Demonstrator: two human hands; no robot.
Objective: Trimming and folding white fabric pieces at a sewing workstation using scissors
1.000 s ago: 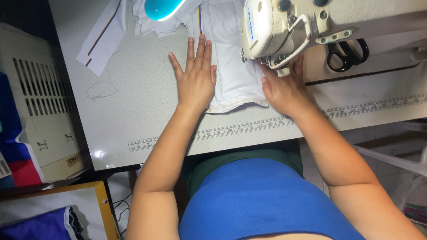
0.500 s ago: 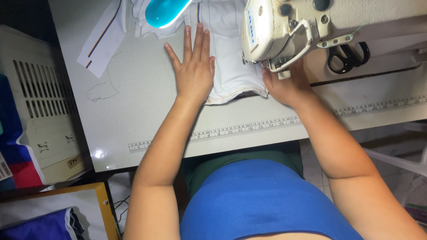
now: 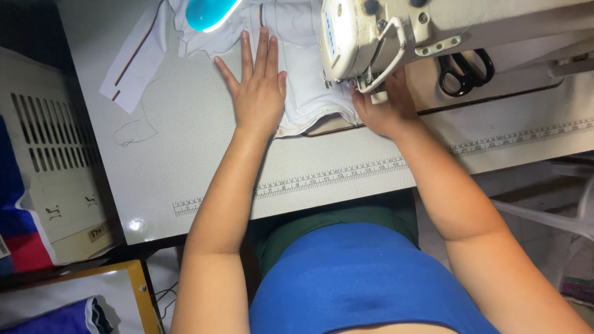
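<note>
Head view, left to right: left hand [image 3: 258, 93] lies flat, fingers spread, pressing white cloth [image 3: 304, 93] on the worktop [image 3: 185, 154]. Cloth runs rightward under the sewing machine [image 3: 371, 37]. Right hand [image 3: 385, 108], nearer the needle, rests on the cloth edge; its grip is partly hidden, state unclear.

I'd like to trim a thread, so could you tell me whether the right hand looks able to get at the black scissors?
Probably yes: the scissors lie in the open on the machine bed, just right of the right hand, with nothing between them.
</note>
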